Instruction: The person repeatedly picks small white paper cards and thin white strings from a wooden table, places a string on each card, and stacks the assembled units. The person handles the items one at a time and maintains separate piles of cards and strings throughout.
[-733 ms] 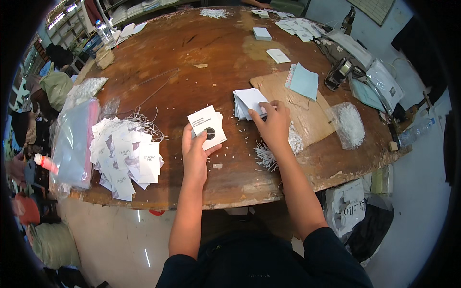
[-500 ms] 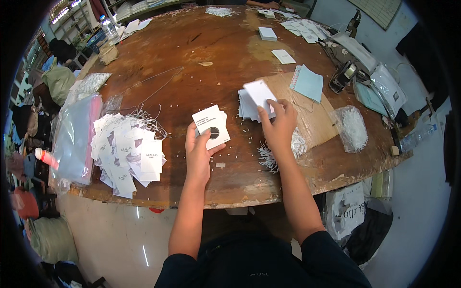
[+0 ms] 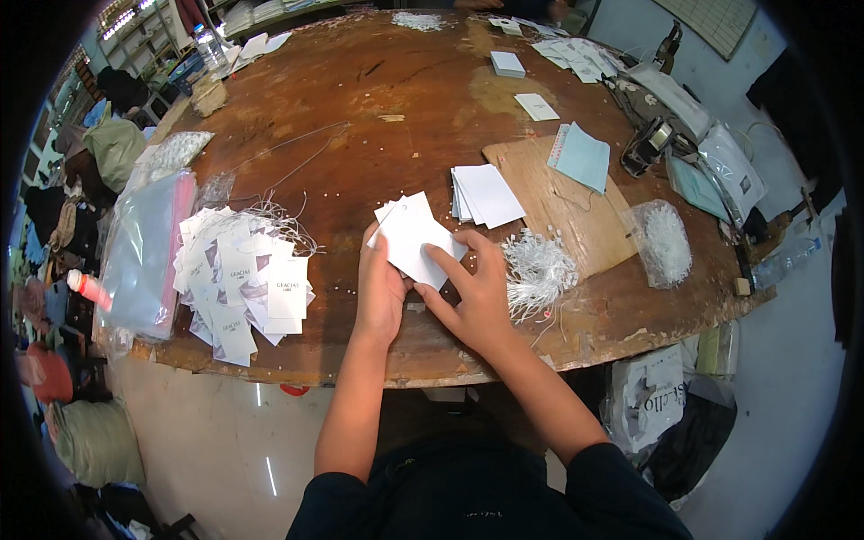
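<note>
L hand (image 3: 385,292) & R hand (image 3: 475,301) both gripping white cards (image 3: 414,238), long axis far-L/near-R (hole (image 3: 405,208) far).

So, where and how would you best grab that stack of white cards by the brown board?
Probably by the near right corner of the stack, the right hand, once free, coming from the near side: it lies flat, its near edge toward that hand, while its left edges are fanned.
</note>
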`<control>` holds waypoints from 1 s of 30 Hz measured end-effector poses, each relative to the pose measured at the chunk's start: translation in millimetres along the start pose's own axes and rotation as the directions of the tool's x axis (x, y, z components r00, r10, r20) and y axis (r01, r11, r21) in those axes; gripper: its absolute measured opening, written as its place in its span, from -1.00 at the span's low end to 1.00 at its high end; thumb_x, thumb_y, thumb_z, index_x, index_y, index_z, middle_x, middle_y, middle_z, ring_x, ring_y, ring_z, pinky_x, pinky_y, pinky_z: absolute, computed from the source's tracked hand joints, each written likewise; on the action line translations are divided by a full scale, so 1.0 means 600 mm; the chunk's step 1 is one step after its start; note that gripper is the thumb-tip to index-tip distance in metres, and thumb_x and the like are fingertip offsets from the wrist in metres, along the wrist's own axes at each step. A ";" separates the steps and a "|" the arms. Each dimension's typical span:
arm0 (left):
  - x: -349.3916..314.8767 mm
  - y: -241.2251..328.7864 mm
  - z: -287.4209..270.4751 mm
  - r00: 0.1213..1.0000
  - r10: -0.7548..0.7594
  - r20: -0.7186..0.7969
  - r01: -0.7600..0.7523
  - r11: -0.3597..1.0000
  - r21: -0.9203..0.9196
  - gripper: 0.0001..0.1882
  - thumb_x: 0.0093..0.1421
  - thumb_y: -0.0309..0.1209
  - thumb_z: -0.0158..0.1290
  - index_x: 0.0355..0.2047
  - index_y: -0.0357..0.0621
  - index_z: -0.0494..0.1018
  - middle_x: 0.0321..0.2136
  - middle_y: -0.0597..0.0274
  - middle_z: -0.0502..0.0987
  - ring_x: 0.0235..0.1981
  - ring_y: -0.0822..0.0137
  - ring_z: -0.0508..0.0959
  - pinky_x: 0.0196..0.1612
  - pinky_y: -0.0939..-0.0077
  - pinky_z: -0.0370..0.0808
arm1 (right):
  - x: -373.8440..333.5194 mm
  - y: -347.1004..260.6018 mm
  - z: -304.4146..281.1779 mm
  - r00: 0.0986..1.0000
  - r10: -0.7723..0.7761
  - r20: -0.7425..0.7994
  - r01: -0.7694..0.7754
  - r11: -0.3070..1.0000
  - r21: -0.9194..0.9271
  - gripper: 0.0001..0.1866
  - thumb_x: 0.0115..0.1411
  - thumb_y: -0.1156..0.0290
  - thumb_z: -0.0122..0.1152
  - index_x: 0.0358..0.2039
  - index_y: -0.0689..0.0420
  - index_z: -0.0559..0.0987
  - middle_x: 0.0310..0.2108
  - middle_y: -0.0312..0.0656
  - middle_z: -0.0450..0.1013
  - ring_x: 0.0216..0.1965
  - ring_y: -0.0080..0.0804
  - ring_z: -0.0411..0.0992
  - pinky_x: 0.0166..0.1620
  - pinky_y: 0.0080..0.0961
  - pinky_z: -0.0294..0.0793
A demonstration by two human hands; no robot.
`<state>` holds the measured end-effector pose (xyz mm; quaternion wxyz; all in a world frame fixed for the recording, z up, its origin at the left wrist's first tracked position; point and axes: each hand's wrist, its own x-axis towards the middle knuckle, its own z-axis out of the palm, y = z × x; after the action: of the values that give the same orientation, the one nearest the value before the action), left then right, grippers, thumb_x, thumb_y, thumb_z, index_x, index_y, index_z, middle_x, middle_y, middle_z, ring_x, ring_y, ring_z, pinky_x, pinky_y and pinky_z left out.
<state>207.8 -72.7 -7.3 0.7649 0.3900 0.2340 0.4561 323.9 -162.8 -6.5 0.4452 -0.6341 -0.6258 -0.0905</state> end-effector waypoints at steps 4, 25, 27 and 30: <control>-0.002 -0.001 0.003 1.000 -0.025 0.003 0.025 0.994 0.103 -0.51 0.46 -0.27 -0.08 0.32 -0.11 0.14 0.11 0.13 0.44 0.06 0.33 0.53 -0.04 0.39 0.60 | 0.000 0.003 0.001 1.000 -0.019 -0.010 0.019 1.000 -0.013 -0.46 0.01 0.27 0.47 0.03 0.10 0.59 0.04 0.11 0.35 0.04 0.04 0.34 0.07 -0.11 0.32; 0.002 -0.008 0.001 1.000 0.010 -0.019 -0.008 0.991 0.131 -0.52 0.45 -0.32 -0.07 0.31 -0.17 0.16 0.11 0.09 0.45 0.08 0.29 0.53 0.05 0.34 0.58 | -0.002 0.001 0.000 1.000 -0.004 0.009 0.005 1.000 -0.021 -0.45 0.01 0.25 0.47 0.04 0.09 0.59 0.06 0.10 0.35 0.06 0.04 0.34 0.08 -0.12 0.30; 0.002 -0.008 0.001 1.000 0.015 -0.024 -0.012 0.989 0.146 -0.50 0.44 -0.30 -0.05 0.31 -0.16 0.16 0.10 0.09 0.45 0.06 0.29 0.54 0.02 0.32 0.60 | -0.003 -0.001 -0.001 1.000 -0.009 0.020 0.009 0.999 -0.034 -0.44 0.01 0.24 0.47 0.05 0.08 0.58 0.06 0.09 0.34 0.06 0.04 0.34 0.09 -0.14 0.30; 0.000 -0.006 0.003 0.999 0.018 -0.045 -0.011 0.989 0.147 -0.50 0.42 -0.28 -0.01 0.29 -0.16 0.19 0.07 0.11 0.46 0.02 0.32 0.56 -0.05 0.36 0.62 | -0.004 0.007 -0.011 1.000 -0.008 0.020 0.009 0.997 -0.078 -0.45 0.01 0.24 0.46 0.05 0.09 0.58 0.05 0.05 0.37 0.05 0.02 0.36 0.08 -0.13 0.30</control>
<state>211.0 -74.2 -9.4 0.7251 0.4362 0.2818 0.4523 330.2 -168.5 -6.1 0.4136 -0.6490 -0.6289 -0.1105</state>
